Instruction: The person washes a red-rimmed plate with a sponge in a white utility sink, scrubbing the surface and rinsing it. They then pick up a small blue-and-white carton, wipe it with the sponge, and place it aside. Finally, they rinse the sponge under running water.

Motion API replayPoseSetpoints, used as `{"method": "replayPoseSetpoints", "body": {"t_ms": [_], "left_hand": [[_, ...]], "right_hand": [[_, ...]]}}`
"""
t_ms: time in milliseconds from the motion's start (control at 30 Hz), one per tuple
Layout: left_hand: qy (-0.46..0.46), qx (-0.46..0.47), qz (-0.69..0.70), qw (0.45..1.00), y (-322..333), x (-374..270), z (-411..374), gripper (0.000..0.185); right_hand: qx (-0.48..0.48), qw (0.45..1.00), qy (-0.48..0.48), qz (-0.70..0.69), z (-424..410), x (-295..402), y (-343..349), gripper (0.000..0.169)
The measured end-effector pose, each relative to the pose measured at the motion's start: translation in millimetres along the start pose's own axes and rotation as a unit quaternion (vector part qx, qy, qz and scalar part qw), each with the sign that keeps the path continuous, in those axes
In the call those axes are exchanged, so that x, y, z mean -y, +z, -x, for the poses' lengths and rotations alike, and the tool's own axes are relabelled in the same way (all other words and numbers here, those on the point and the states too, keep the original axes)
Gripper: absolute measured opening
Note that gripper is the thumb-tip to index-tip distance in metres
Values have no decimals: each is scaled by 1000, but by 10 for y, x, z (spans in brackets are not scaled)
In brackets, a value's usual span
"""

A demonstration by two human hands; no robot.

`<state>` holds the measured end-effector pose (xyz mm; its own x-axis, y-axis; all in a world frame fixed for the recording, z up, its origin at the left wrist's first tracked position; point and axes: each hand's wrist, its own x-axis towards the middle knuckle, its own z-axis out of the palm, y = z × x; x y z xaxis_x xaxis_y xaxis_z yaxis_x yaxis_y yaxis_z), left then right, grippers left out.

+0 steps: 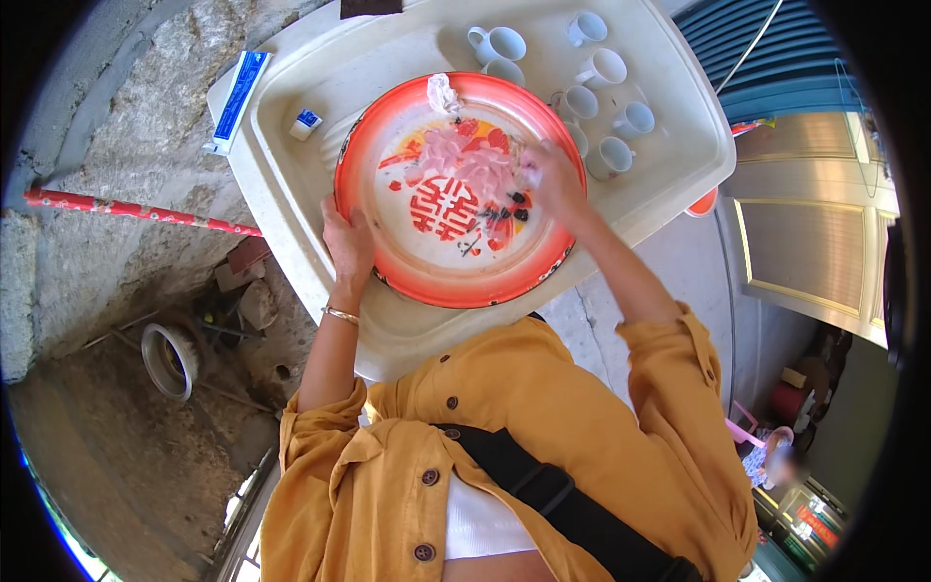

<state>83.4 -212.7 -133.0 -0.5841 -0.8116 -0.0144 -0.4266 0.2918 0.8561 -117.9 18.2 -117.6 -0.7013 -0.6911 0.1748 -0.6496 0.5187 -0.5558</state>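
Note:
A round enamel tray (pixel 414 269) with a red rim and a floral pattern rests tilted in a white basin sink (pixel 396 338). My left hand (pixel 349 244) grips its left rim, thumb over the top. Blurred at the tray's right side, my right hand (pixel 556 182) presses a pale wad (pixel 532 176), probably tissue, against the painted surface; its fingers are partly hidden. A crumpled white tissue (pixel 442 94) lies on the tray's far rim.
Several white mugs (pixel 609 157) stand in the basin beyond the tray. A small white-and-blue item (pixel 305 124) lies to the left, and a blue-and-white tube (pixel 238 102) rests on the basin's edge. A metal ring-shaped object (pixel 169 361) sits lower left. Someone (pixel 774 458) is at the far right.

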Motion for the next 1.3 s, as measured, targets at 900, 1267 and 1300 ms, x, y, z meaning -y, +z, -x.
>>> {"method": "replayPoseSetpoints", "body": {"t_ms": [900, 1267, 1300], "left_hand": [[-26, 6, -12, 1000, -33, -12, 9, 27], [0, -5, -5, 1000, -14, 16, 37, 20], [-2, -4, -8, 1000, -14, -9, 51, 21]], "right_hand": [[178, 956, -117, 202, -53, 781, 947, 14], [-21, 985, -171, 6, -264, 729, 604, 11], [43, 975, -214, -33, -33, 902, 690, 11]]}}
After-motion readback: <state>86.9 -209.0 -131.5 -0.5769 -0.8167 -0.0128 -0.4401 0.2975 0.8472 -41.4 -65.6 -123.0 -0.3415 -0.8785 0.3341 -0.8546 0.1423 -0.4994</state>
